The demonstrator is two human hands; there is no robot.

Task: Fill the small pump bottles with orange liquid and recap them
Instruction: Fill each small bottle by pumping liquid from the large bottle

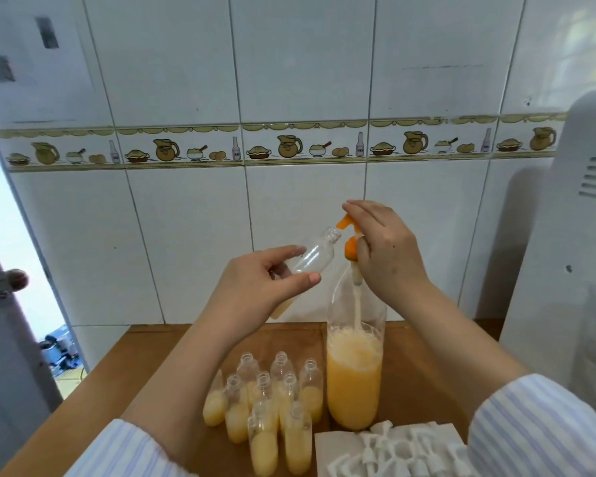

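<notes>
Pump bottles [269, 404] part-filled, all uncapped; filling ongoing.
Left hand [255, 287] grips empty bottle [312, 253] at orange pump spout [345, 223]; right hand [386, 249] presses pump; caps [399, 449] unused.

pump head [350, 235] – orange | sleeves [544, 425] – blue-white stripes | table [145, 359] – brown

A wooden table [124, 376] carries uncapped small bottles [265, 401], a large bottle [354, 380], and white pump caps [403, 452] on paper.
</notes>
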